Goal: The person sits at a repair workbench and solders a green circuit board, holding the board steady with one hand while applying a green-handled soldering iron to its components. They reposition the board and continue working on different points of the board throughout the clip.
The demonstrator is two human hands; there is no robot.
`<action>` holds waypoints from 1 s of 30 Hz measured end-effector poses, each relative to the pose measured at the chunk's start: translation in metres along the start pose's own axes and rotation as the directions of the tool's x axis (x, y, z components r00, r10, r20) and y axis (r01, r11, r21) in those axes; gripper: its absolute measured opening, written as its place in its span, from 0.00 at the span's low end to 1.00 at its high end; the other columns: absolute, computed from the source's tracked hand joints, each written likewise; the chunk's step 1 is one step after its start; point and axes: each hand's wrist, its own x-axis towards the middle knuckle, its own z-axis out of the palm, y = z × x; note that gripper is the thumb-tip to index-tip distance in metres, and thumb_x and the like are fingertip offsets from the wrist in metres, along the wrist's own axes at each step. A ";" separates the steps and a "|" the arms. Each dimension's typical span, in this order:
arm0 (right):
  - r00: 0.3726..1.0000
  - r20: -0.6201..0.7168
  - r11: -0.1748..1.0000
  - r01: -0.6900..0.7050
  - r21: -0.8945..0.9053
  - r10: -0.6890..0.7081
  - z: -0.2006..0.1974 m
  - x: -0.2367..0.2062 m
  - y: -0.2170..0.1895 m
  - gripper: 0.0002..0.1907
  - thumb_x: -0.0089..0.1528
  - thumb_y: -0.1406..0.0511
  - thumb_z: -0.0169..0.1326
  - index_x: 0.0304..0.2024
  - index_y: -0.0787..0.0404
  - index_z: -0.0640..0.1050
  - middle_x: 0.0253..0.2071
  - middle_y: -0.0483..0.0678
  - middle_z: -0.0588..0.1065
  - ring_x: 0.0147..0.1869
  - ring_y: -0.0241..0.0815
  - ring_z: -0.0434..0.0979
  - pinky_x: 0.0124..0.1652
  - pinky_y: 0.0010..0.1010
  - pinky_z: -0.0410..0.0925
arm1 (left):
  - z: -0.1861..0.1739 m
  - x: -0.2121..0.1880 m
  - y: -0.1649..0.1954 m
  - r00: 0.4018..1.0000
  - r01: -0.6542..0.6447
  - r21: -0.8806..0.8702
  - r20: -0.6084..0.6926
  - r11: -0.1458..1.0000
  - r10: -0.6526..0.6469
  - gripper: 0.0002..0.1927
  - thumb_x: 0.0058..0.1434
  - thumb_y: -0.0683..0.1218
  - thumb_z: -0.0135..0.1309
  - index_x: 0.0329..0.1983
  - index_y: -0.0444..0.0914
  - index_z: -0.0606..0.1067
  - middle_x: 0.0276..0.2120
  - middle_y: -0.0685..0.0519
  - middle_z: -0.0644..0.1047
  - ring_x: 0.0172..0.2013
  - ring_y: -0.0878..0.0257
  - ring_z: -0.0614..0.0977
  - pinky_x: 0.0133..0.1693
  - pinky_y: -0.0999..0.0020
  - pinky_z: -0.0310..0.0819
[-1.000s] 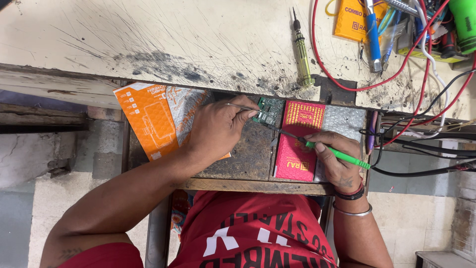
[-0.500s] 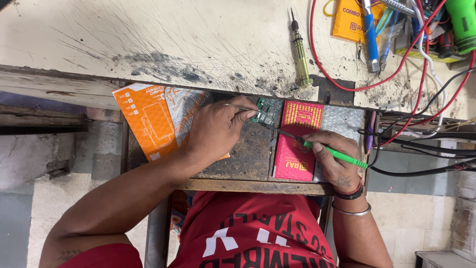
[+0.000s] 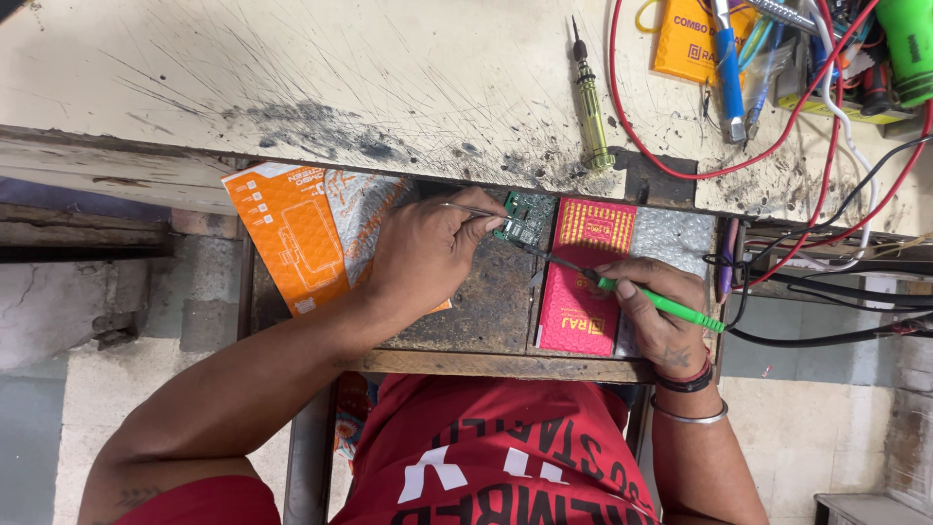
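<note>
A small green circuit board (image 3: 525,218) lies in an open drawer under the workbench edge. My left hand (image 3: 428,251) pinches thin metal tweezers (image 3: 465,209) whose tips reach the board's left side. My right hand (image 3: 656,306) grips a green-handled soldering iron (image 3: 671,306) like a pen, its dark tip pointing up-left onto the board. A black cord runs off to the right from the iron.
An orange packet (image 3: 292,233) and a red packet (image 3: 588,272) lie in the drawer. On the scratched bench top (image 3: 292,78) sit a screwdriver (image 3: 590,97), a blue tool (image 3: 729,68), red wires (image 3: 777,146) and a green object (image 3: 909,49).
</note>
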 end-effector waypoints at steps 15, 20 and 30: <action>1.000 0.010 1.000 -0.004 -0.031 0.004 0.000 0.000 -0.002 0.08 0.68 0.69 0.53 0.43 0.70 0.81 0.42 0.54 0.82 0.42 0.42 0.84 0.46 0.29 0.75 | 0.000 0.001 0.002 1.000 0.016 -0.022 0.010 1.000 -0.016 0.07 0.69 0.49 0.55 0.40 0.42 0.80 0.35 0.53 0.84 0.30 0.54 0.86 0.31 0.59 0.76; 1.000 0.017 0.999 -0.002 -0.033 0.002 0.002 0.002 -0.004 0.09 0.68 0.69 0.53 0.43 0.69 0.81 0.42 0.54 0.82 0.42 0.41 0.84 0.45 0.29 0.75 | -0.002 0.000 0.001 1.000 0.017 0.009 0.005 1.000 -0.017 0.08 0.68 0.49 0.55 0.40 0.42 0.81 0.34 0.53 0.84 0.31 0.53 0.86 0.32 0.59 0.76; 1.000 0.023 0.998 0.016 -0.053 -0.014 0.001 0.002 -0.003 0.08 0.68 0.69 0.52 0.43 0.69 0.81 0.42 0.53 0.82 0.42 0.41 0.85 0.45 0.29 0.76 | -0.001 0.001 0.002 1.000 0.012 0.007 0.009 1.000 -0.012 0.08 0.68 0.49 0.55 0.40 0.42 0.81 0.34 0.53 0.84 0.31 0.53 0.86 0.31 0.58 0.76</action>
